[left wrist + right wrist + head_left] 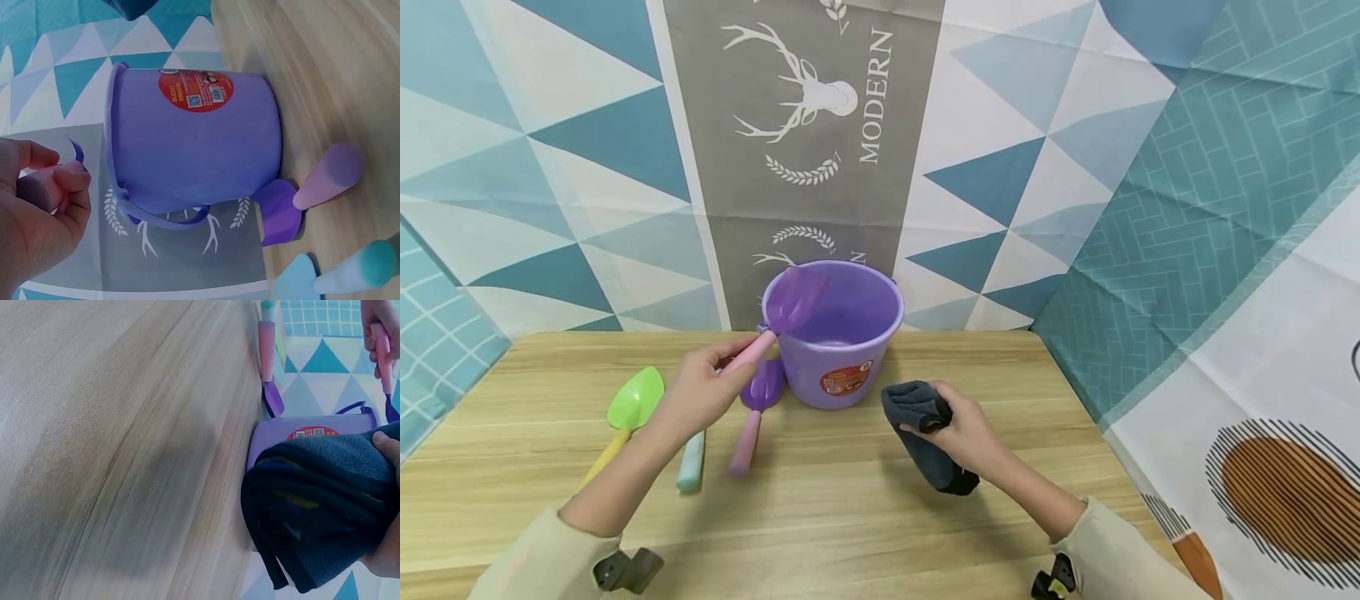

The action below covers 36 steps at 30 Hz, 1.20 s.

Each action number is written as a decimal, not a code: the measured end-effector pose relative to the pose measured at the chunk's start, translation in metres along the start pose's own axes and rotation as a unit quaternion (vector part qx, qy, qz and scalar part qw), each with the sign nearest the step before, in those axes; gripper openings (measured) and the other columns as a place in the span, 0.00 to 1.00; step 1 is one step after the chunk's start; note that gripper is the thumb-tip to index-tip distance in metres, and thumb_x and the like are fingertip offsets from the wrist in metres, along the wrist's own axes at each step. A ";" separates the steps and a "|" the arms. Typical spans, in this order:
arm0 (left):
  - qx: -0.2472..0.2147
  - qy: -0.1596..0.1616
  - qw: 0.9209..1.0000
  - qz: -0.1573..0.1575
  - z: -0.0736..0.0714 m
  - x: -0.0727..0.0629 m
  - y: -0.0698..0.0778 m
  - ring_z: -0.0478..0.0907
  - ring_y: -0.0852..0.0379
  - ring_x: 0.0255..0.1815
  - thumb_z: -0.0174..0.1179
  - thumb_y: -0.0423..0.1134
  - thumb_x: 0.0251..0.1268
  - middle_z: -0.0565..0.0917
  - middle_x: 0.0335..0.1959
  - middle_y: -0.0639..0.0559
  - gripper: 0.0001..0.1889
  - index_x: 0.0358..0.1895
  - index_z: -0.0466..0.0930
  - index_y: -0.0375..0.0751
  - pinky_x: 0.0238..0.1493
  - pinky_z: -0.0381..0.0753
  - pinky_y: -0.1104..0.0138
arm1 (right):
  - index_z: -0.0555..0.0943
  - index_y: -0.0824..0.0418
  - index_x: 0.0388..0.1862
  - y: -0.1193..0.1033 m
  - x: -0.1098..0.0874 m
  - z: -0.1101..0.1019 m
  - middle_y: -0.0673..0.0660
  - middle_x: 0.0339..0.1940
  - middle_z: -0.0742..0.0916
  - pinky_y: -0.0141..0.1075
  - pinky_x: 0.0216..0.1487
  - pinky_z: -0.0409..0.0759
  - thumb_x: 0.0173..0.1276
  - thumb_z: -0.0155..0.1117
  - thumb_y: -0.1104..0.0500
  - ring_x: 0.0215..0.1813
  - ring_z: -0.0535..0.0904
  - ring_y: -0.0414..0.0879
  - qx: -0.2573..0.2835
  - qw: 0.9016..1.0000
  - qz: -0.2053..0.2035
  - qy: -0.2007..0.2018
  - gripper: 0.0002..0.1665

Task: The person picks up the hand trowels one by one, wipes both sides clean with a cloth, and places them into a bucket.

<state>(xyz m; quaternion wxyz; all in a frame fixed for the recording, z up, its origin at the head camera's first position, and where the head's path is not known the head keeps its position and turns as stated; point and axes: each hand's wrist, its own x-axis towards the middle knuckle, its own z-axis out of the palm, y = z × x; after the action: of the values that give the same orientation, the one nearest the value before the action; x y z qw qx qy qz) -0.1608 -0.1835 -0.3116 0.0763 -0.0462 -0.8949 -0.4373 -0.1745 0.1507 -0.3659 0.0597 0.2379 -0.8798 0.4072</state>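
Note:
My left hand (703,387) grips the pink handle of a toy shovel (752,354), its purple blade raised at the left rim of a purple bucket (831,367). In the left wrist view the fingers curl round that handle beside the bucket's rim. My right hand (962,429) holds a folded dark blue-grey cloth (925,442) over the table, to the right of the bucket. The right wrist view shows the thumb on top of the cloth (325,487) and its layered edges. A red label (195,90) marks the bucket's side.
A second purple shovel with a pink handle (747,442) lies left of the bucket. Farther left are a light-blue handle (692,462) and a green shovel (636,400) with a yellow handle. Patterned cloth walls (985,167) stand behind and right of the wooden table (820,525).

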 end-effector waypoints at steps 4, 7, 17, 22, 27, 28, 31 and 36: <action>0.001 -0.001 1.000 -0.004 -0.001 0.007 0.003 0.73 0.59 0.23 0.53 0.48 0.64 0.82 0.38 0.42 0.23 0.59 0.75 0.41 0.20 0.73 0.69 | 0.77 0.60 0.53 -0.001 -0.002 0.000 0.57 0.49 0.84 0.43 0.50 0.80 0.53 0.72 0.64 0.51 0.80 0.50 -0.059 0.998 -0.037 0.011 0.26; 0.004 0.001 1.000 0.001 -0.001 0.011 0.003 0.71 0.61 0.19 0.55 0.48 0.63 0.81 0.35 0.42 0.23 0.58 0.76 0.40 0.17 0.73 0.68 | 0.78 0.61 0.51 0.000 -0.003 0.001 0.56 0.47 0.84 0.44 0.50 0.79 0.52 0.72 0.65 0.50 0.80 0.50 -0.118 0.990 -0.081 0.019 0.25; 0.067 0.012 0.997 0.033 -0.002 0.025 0.005 0.71 0.57 0.22 0.60 0.43 0.57 0.82 0.34 0.42 0.21 0.52 0.80 0.37 0.19 0.70 0.69 | 0.78 0.54 0.48 0.005 -0.004 0.003 0.50 0.40 0.84 0.39 0.46 0.80 0.48 0.76 0.57 0.44 0.80 0.44 -0.267 0.935 -0.228 0.052 0.27; 0.093 0.004 0.995 0.038 -0.002 0.028 0.007 0.73 0.54 0.28 0.61 0.47 0.57 0.84 0.35 0.41 0.23 0.52 0.80 0.35 0.26 0.71 0.68 | 0.78 0.54 0.48 0.005 -0.005 0.004 0.49 0.41 0.84 0.39 0.47 0.80 0.48 0.76 0.57 0.45 0.80 0.44 -0.273 0.931 -0.236 0.054 0.26; 0.107 0.000 0.994 0.038 -0.003 0.031 0.009 0.74 0.54 0.29 0.62 0.49 0.56 0.85 0.36 0.41 0.24 0.51 0.81 0.36 0.25 0.69 0.68 | 0.78 0.54 0.48 0.005 -0.005 0.005 0.49 0.41 0.84 0.39 0.47 0.80 0.46 0.77 0.57 0.45 0.80 0.44 -0.270 0.931 -0.238 0.057 0.28; 0.108 -0.001 0.993 0.039 -0.003 0.032 0.010 0.74 0.54 0.28 0.63 0.49 0.56 0.85 0.36 0.41 0.24 0.51 0.81 0.35 0.25 0.69 0.68 | 0.78 0.54 0.48 0.005 -0.005 0.005 0.49 0.41 0.84 0.39 0.46 0.80 0.46 0.77 0.57 0.44 0.80 0.45 -0.270 0.931 -0.239 0.057 0.28; 0.102 0.001 0.994 0.036 -0.003 0.035 0.011 0.75 0.53 0.29 0.62 0.46 0.55 0.85 0.38 0.39 0.23 0.50 0.81 0.35 0.25 0.70 0.68 | 0.78 0.55 0.48 0.004 -0.005 0.006 0.49 0.41 0.84 0.39 0.47 0.80 0.44 0.78 0.57 0.44 0.80 0.45 -0.270 0.931 -0.241 0.057 0.30; 0.095 0.015 0.995 0.035 -0.006 0.039 0.010 0.80 0.47 0.39 0.63 0.43 0.55 0.83 0.44 0.35 0.22 0.52 0.79 0.33 0.35 0.77 0.61 | 0.78 0.55 0.48 0.002 -0.005 0.006 0.50 0.40 0.84 0.40 0.47 0.79 0.44 0.78 0.57 0.44 0.80 0.45 -0.271 0.930 -0.241 0.051 0.30</action>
<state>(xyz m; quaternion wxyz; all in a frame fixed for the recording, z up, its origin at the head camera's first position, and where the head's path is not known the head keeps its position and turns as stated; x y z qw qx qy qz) -0.1972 -0.1814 -0.2931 0.1088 -0.0632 -0.9291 -0.3478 -0.1708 0.1491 -0.3731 0.2634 0.3965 -0.8685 0.1383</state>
